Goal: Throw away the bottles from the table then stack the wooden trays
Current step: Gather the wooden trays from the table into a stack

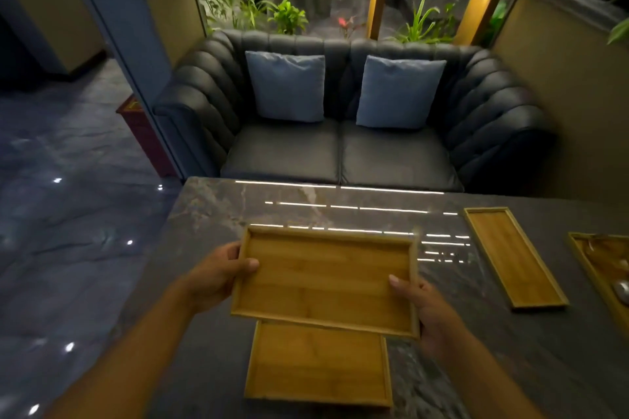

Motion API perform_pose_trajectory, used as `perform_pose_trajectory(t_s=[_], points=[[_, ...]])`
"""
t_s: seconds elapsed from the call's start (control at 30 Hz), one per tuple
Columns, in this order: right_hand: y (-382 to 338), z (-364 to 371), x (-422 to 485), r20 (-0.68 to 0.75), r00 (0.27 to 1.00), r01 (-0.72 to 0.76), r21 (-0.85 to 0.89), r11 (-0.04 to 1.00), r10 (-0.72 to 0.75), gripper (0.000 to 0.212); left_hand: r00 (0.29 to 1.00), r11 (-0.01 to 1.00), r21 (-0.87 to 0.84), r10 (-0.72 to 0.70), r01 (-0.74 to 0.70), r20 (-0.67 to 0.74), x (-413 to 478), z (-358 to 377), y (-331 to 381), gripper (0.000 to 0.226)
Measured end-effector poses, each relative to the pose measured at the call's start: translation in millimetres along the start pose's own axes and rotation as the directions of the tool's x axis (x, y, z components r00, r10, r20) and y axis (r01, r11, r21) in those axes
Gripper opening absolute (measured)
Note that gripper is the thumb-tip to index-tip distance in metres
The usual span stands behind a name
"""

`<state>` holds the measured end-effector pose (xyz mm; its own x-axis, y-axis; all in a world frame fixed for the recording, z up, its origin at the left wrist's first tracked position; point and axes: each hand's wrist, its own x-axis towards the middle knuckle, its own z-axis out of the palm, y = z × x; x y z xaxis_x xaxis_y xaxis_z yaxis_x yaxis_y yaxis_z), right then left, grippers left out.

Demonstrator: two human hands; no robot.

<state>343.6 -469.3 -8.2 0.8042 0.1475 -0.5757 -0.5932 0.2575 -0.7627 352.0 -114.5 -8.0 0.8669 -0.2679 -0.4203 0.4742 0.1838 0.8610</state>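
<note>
— Hands?
— My left hand (218, 274) and right hand (427, 311) grip the large wooden tray (325, 279) by its short ends.
— Position?
— Raised above the table (211, 211), overlapping a smaller tray (318, 364) lying flat.

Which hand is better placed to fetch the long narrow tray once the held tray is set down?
The right hand, probably: the long narrow tray lies on the table to its right, while the left hand grips the held tray on the far side.
</note>
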Motion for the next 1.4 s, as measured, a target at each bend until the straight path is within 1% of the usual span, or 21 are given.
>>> perform_pose_trajectory(t_s=[0.1,0.17,0.23,0.3,0.33,0.37,0.43,0.5,0.57,0.63,0.7,0.77,0.9,1.07,1.13,1.2,1.4], points=[[32.8,-11.1,-1.8,-0.100,0.993,-0.061,-0.009,0.998,0.060,0.043,0.992,0.998,-0.055,-0.036,0.030,-0.122,-4.4,3.1,-45.4,0.089],[52.7,-18.7,-3.0,-0.160,0.984,-0.081,-0.003,0.997,0.079,0.041,0.970,0.997,-0.047,-0.072,0.063,-0.233,-7.7,8.0,-76.9,0.083],[72.9,-24.6,-4.0,-0.217,0.972,-0.099,-0.019,0.995,0.093,0.035,0.933,0.996,-0.007,-0.082,0.084,-0.349,-12.8,13.7,-104.4,0.060],[92.6,-29.7,-4.7,-0.270,0.959,-0.107,-0.048,0.993,0.090,0.024,0.886,0.993,0.075,-0.051,0.096,-0.460,-17.2,19.0,-125.4,0.027],[102.9,-32.3,-5.2,-0.301,0.951,-0.103,-0.085,0.991,0.073,0.019,0.863,0.984,0.130,-0.036,0.117,-0.505,-19.9,21.4,-134.5,0.015],[112.5,-35.1,-6.6,-0.333,0.942,-0.094,-0.132,0.987,0.045,0.015,0.841,0.974,0.178,-0.024,0.142,-0.541,-23.5,24.0,-142.9,0.010],[129.3,-40.0,-10.6,-0.375,0.927,-0.077,-0.221,0.972,-0.011,0.012,0.804,0.957,0.239,0.012,0.162,-0.594,-30.5,28.6,-156.2,0.011],[143.7,-41.3,-15.9,-0.413,0.908,-0.081,-0.330,0.941,-0.067,0.010,0.743,0.938,0.287,0.051,0.193,-0.668,-36.6,32.7,-165.5,0.013],[155.1,-40.2,-19.8,-0.468,0.874,-0.090,-0.415,0.905,-0.128,0.006,0.682,0.930,0.299,0.076,0.215,-0.727,-42.7,35.6,-176.1,0.016],[162.6,-39.8,-20.2,-0.511,0.843,-0.117,-0.477,0.871,-0.167,0.010,0.672,0.916,0.313,0.069,0.250,-0.738,-48.6,37.1,-188.8,0.016],[165.0,-41.0,-18.8,-0.517,0.829,-0.147,-0.569,0.809,-0.212,0.009,0.673,0.900,0.322,0.045,0.293,-0.738,-52.4,37.0,-198.0,0.016],[167.2,-43.9,-16.4,-0.490,0.834,-0.159,-0.654,0.739,-0.254,0.009,0.672,0.883,0.344,0.046,0.318,-0.740,-52.0,33.7,-202.3,0.016],[169.7,-43.8,-11.1,-0.430,0.852,-0.174,-0.770,0.613,-0.299,0.009,0.692,0.860,0.387,0.057,0.332,-0.720,-41.7,27.6,-199.1,0.019],[164.3,-43.1,3.9,-0.371,0.864,-0.170,-0.851,0.497,-0.340,0.007,0.706,0.807,0.483,0.123,0.338,-0.698,-26.6,23.2,-193.9,0.010],[161.9,-42.2,9.8,-0.363,0.869,-0.170,-0.857,0.487,-0.336,0.006,0.708,0.784,0.514,0.140,0.347,-0.692,-20.7,20.6,-193.5,0.009],[159.9,-40.6,15.7,-0.364,0.874,-0.167,-0.848,0.502,-0.323,0.005,0.712,0.775,0.523,0.140,0.353,-0.688,-15.7,18.7,-193.3,0.008],[153.1,-35.8,30.5,-0.345,0.881,-0.162,-0.863,0.478,-0.324,0.008,0.694,0.760,0.529,0.146,0.378,-0.705,-1.0,13.0,-189.3,0.011]])
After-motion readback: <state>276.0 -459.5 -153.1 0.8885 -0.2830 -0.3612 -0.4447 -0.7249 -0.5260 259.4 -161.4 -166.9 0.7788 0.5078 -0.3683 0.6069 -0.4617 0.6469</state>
